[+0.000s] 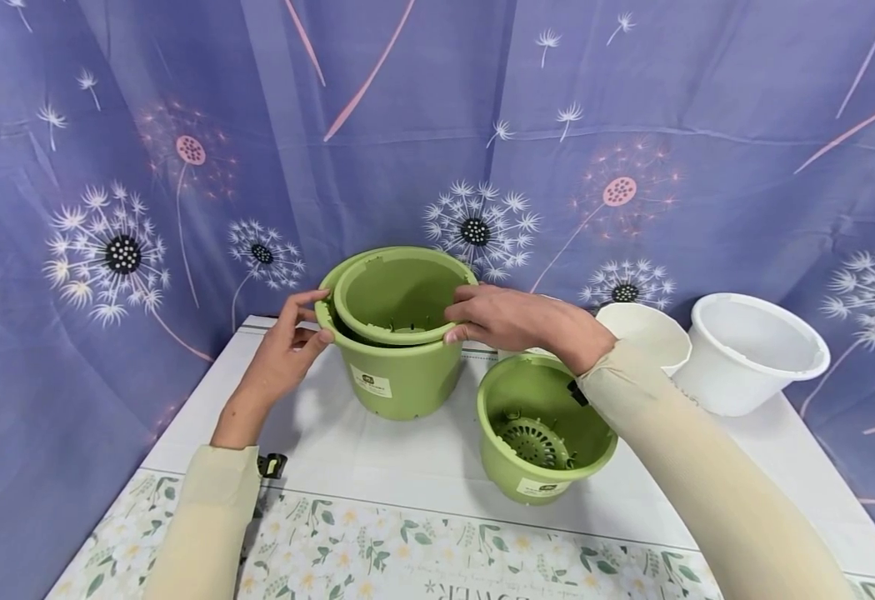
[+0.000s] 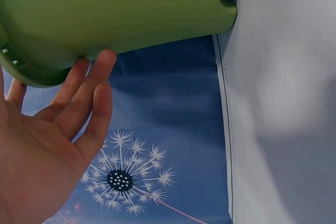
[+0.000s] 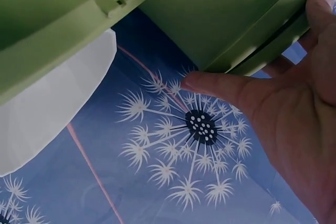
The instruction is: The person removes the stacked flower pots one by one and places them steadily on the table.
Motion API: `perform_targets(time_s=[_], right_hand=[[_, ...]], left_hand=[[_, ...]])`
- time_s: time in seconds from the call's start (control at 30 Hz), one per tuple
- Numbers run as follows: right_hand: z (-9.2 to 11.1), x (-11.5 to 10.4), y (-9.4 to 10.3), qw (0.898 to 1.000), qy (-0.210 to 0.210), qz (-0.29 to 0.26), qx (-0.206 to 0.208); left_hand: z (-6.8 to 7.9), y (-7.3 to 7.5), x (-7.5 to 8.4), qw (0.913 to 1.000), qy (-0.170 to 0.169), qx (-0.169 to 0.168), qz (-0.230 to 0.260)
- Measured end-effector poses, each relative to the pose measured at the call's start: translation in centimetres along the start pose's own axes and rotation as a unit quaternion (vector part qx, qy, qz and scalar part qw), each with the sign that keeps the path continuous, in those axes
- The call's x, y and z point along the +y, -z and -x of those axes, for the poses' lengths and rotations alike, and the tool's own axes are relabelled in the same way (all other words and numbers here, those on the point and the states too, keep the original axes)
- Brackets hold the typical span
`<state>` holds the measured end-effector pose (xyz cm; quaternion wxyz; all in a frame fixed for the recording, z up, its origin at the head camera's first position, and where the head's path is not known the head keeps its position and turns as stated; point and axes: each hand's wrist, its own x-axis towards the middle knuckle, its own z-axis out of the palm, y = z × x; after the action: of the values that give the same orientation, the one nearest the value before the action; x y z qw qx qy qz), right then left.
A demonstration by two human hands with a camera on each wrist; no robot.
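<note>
A large green flower pot [image 1: 415, 379] stands upright near the back of the table, with a smaller green pot [image 1: 400, 287] nested inside it, its rim a little above the outer one. My left hand [image 1: 280, 354] holds the large pot's left rim, the thumb in front; in the left wrist view, fingers of that hand [image 2: 58, 124] touch the pot's side below the rim. At the right, my right hand [image 1: 508, 317] grips the rims, fingertips over the inner pot's edge and thumb lower at the front. Another green pot [image 1: 497, 454] with a slotted base stands below my right forearm.
A white pot [image 1: 730, 383] and a cream-white pot [image 1: 643, 329] stand at the back right, partly behind my right sleeve. A white cloth with a floral front border [image 1: 377, 542] covers the table. Behind it hangs a blue dandelion-print curtain [image 1: 377, 183].
</note>
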<state>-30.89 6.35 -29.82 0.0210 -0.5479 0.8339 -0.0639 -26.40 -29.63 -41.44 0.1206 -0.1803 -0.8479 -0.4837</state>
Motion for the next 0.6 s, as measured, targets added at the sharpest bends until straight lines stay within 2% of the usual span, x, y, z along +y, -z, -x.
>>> perform_targets(time_s=[0.37,0.6], right_hand=[[-0.1,-0.39,0.35,1.0,-0.012,-0.011,-0.001],[0.11,-0.39,0.4,1.0,-0.006,-0.003,0.017]], left_hand=[[0.0,0.11,-0.02,1.0,0.002,-0.001,0.001],[-0.05,0.08,-0.1,1.0,0.001,-0.001,0.002]])
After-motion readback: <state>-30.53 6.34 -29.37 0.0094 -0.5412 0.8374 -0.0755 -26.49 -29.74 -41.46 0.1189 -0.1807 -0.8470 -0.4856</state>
